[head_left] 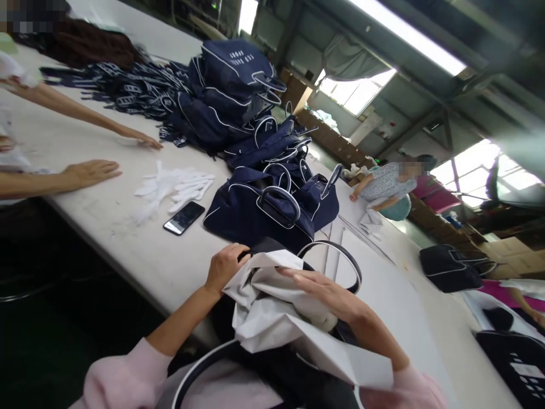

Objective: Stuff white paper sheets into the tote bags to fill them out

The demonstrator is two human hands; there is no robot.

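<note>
Both hands work at the mouth of the dark bag (272,369), which sits at the near edge of the surface (140,255) against the person's body. The left hand (225,267) is curled tight on the bag's rim and an edge of the crumpled white paper (272,307), while the right hand (327,292) lies open, fingers stretched flat on the wad, gripping nothing. By my judgement, the merely pressed paper could tear or spring out, and the overhanging bag could slide off if that left grip slackens.
</note>
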